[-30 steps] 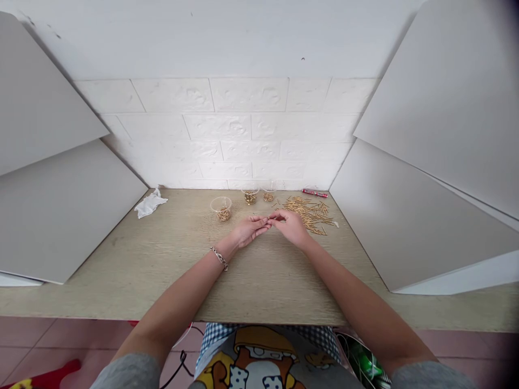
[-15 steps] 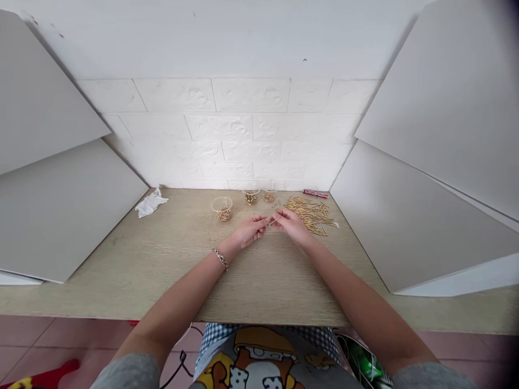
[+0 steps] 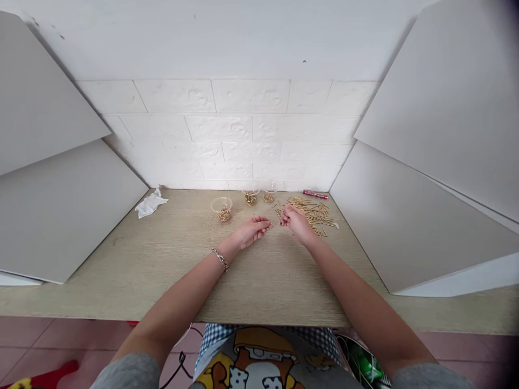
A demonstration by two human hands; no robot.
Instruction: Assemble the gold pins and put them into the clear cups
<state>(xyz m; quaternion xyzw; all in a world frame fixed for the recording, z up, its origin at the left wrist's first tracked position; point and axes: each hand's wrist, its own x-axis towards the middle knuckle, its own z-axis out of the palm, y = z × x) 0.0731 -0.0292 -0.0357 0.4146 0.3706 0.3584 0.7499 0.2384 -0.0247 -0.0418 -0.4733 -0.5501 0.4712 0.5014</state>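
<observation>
My left hand [image 3: 254,231] is held just above the table, thumb and fingers pinched together; whatever sits at its fingertips is too small to make out. My right hand [image 3: 295,220] hovers at the left edge of a pile of thin gold-coloured metal sticks [image 3: 314,212], its fingers curled closed, and their content is hidden. A short gap separates the two hands. Left of them stands a clear plastic cup [image 3: 221,208] with small gold pieces in it. Behind, near the wall, are another clear cup [image 3: 251,195] and a third clear cup [image 3: 269,194], both holding small gold parts.
A red tube-shaped item [image 3: 315,194] lies by the wall behind the pile. Crumpled white tissue [image 3: 151,203] rests at the table's back left. Grey panels [image 3: 109,210] flank the table [image 3: 263,292] on both sides, and a white brick-pattern wall [image 3: 231,129] closes the back.
My hands met at the fingertips before. Since then the right hand has drawn away to the right and curled its fingers, while the left has stayed in place.
</observation>
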